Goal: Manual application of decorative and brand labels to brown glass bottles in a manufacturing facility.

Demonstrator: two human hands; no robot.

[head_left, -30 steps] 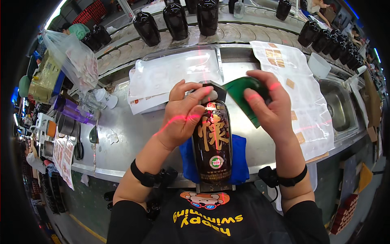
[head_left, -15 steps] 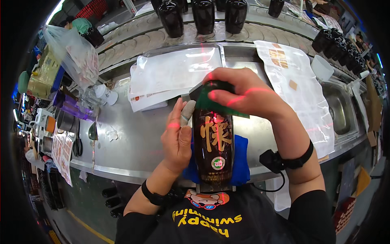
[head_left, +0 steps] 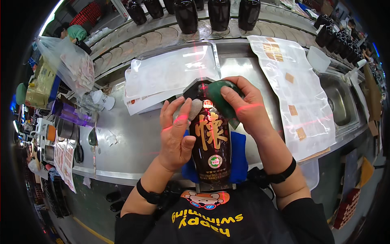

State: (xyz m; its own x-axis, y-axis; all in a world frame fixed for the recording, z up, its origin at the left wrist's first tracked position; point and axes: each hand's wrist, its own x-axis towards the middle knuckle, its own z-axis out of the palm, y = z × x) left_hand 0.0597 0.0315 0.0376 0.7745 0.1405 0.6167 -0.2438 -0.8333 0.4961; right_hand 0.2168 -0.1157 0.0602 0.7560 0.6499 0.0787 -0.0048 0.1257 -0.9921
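Note:
A dark brown glossy bottle (head_left: 211,150) with gold lettering and a round green-and-white emblem lies with its neck pointing away from me, on a blue cloth (head_left: 239,156). My right hand (head_left: 245,99) grips a dark green, rounded scraper-like piece (head_left: 223,95) between thumb and fingers, just right of the bottle's neck. On the bottle's left, my left hand (head_left: 174,136) has its fingers spread and holds nothing. One of its fingers wears a grey finger cover (head_left: 196,109), which reaches the bottle's shoulder; whether it touches cannot be told.
White sheets (head_left: 170,73) lie beyond the bottle. At right a clear sheet with small gold decals (head_left: 300,110) hangs over the counter edge, beside a sink (head_left: 339,97). Dark bottles (head_left: 219,16) stand on a conveyor behind. A white cup (head_left: 103,99) is at left.
My right hand has moved the green piece from over the bottle's neck to its right, uncovering the neck. My left fingers have spread. The bottles on the conveyor appear farther right.

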